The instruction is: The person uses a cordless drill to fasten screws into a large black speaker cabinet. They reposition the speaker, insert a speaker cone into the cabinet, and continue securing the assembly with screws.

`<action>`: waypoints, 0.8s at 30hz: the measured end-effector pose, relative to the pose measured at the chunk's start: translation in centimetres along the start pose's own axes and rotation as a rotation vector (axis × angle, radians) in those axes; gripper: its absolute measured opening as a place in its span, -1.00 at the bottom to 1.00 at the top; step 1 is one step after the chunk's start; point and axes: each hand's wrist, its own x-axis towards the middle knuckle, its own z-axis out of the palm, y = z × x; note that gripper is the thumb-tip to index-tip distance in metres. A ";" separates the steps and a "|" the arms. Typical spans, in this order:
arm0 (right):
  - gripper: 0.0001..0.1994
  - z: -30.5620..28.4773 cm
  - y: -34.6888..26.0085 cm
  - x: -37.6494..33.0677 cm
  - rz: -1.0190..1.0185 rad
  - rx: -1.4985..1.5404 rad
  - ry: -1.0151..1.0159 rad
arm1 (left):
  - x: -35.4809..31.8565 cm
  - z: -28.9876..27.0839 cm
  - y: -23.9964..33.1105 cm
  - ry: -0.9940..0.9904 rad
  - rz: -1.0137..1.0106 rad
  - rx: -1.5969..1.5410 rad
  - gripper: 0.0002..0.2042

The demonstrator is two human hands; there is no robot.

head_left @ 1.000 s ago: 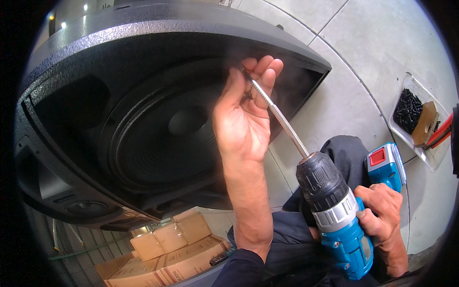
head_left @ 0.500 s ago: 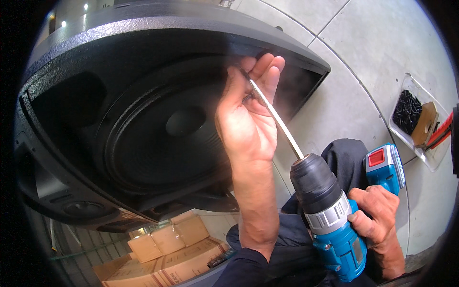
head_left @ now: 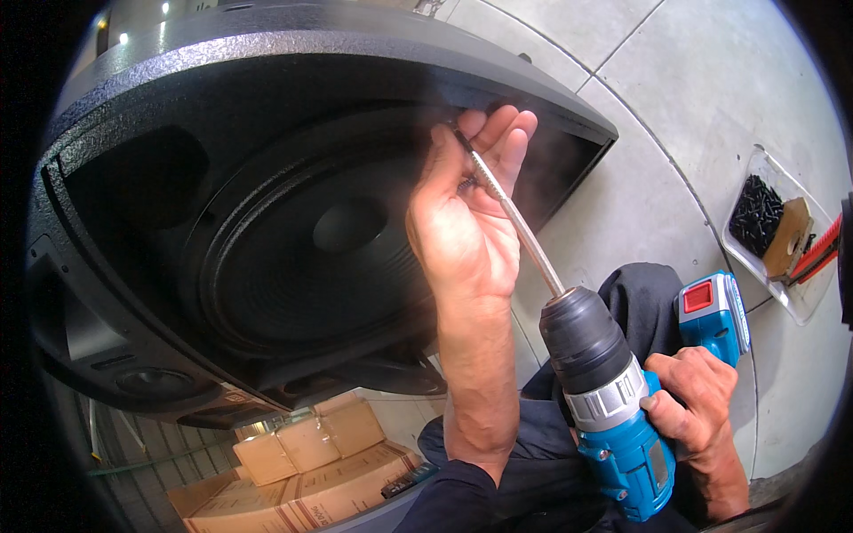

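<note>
My right hand (head_left: pixel 697 400) is wrapped round the grip of a blue cordless drill (head_left: pixel 626 466), its black chuck tilted up to the left. From the chuck a long silver bit (head_left: pixel 533 247) runs to the rim of a black loudspeaker cabinet (head_left: pixel 293 67). There my left hand (head_left: pixel 471 213) pinches a small dark piece at the bit's tip, which looks like a black screw (head_left: pixel 459 138); the fingers partly hide it. More small dark pieces show in the left palm. Behind that hand lies the big round speaker cone (head_left: pixel 351 229).
On the tiled floor (head_left: pixel 649 186) at right stands a clear plastic tub (head_left: pixel 755 160) with black screws (head_left: pixel 757 213) and a brown block (head_left: pixel 789 238). Red-handled tools (head_left: pixel 817 253) lean there. Cardboard boxes (head_left: pixel 311 444) are stacked at lower left. My dark-trousered knee (head_left: pixel 640 293) is beside the drill.
The bit's shaft catches the light differently, as if it has turned. Both hands keep their hold, and the whole view has shifted only slightly.
</note>
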 end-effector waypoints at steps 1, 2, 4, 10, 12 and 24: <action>-0.59 0.0 0.0 0.0 -0.003 0.002 0.001 | -0.1 0.1 0.0 0.003 0.007 0.023 -0.72; -0.59 0.0 0.0 0.1 -0.002 0.008 0.000 | -0.1 0.1 0.0 0.004 0.006 0.020 -0.72; -0.59 -0.1 -0.1 0.2 0.000 0.019 -0.004 | 0.0 0.0 0.0 0.007 0.005 0.012 -0.72; -0.65 -0.1 -0.1 0.4 -0.030 0.011 -0.010 | -0.3 0.3 0.3 0.027 0.020 0.036 -0.71; -0.66 0.0 -0.2 0.7 -0.051 0.009 -0.015 | -0.5 0.2 0.7 0.025 0.027 0.035 -0.70; -0.63 0.6 -0.5 0.8 -0.016 0.020 -0.016 | -2.8 -0.5 0.6 0.211 0.136 0.490 -0.70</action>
